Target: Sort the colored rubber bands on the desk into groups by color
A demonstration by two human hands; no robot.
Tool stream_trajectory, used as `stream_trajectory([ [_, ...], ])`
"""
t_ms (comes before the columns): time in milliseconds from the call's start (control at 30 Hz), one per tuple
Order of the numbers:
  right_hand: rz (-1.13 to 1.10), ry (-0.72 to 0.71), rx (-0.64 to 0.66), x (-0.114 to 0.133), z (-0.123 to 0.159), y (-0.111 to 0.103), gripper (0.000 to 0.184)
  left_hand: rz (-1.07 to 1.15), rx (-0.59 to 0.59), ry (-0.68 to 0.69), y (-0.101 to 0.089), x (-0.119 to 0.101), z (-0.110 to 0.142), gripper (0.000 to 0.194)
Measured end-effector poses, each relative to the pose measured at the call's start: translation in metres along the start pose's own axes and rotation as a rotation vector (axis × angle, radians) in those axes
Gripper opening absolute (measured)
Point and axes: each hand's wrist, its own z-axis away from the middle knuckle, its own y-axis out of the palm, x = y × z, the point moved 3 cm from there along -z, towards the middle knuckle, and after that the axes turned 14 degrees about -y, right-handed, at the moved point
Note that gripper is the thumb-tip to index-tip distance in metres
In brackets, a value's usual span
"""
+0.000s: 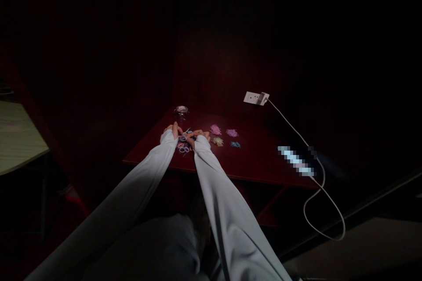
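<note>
Both my arms in long white sleeves reach out to a dark red table point(257, 162). My left hand point(173, 130) and my right hand point(199, 135) lie close together over a mixed pile of small coloured elastic bands point(183, 147). The fingers of both hands are curled and pinched over the pile; what they hold is too small to make out. To the right lie sorted little heaps: a pink heap point(215, 129), a purple heap point(231, 132), a yellowish heap point(217, 141) and a blue heap point(235, 144).
A small glass jar point(181, 111) stands behind my hands. A white wall socket with a plug point(256, 98) feeds a white cable point(321, 193) to a blurred device point(298, 162) at the table's right edge. A pale tabletop point(16, 136) is at far left. The room is dark.
</note>
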Motion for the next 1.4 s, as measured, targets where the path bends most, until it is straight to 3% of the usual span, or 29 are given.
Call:
stream_trajectory([
  [167, 0.018, 0.014, -0.01, 0.0, 0.0, -0.001, 0.017, -0.159, 0.046, -0.018, -0.006, -0.016, 0.018, 0.037],
  [567, -0.011, 0.01, -0.005, 0.009, 0.003, -0.009, 0.024, -0.265, 0.086, 0.014, -0.002, -0.02, 0.022, 0.023],
  [733, 0.001, 0.022, -0.007, 0.007, 0.003, -0.009, 0.022, -0.215, 0.038, -0.026, -0.004, -0.02, 0.021, 0.026],
  [933, 0.025, 0.044, -0.107, -0.003, 0.0, -0.005, 0.017, -0.16, -0.054, -0.085, -0.009, -0.018, 0.023, 0.034],
  [1100, -0.069, 0.122, -0.211, -0.014, -0.003, -0.002, 0.017, -0.135, -0.022, -0.073, -0.011, -0.019, 0.025, 0.036],
  [1233, -0.189, 0.108, -0.295, -0.018, -0.003, -0.009, 0.03, -0.104, 0.018, -0.052, -0.012, -0.022, 0.028, 0.045],
  [1400, -0.122, 0.143, -0.339, -0.029, 0.002, -0.034, 0.026, -0.037, 0.036, -0.071, -0.015, -0.023, 0.029, 0.052],
])
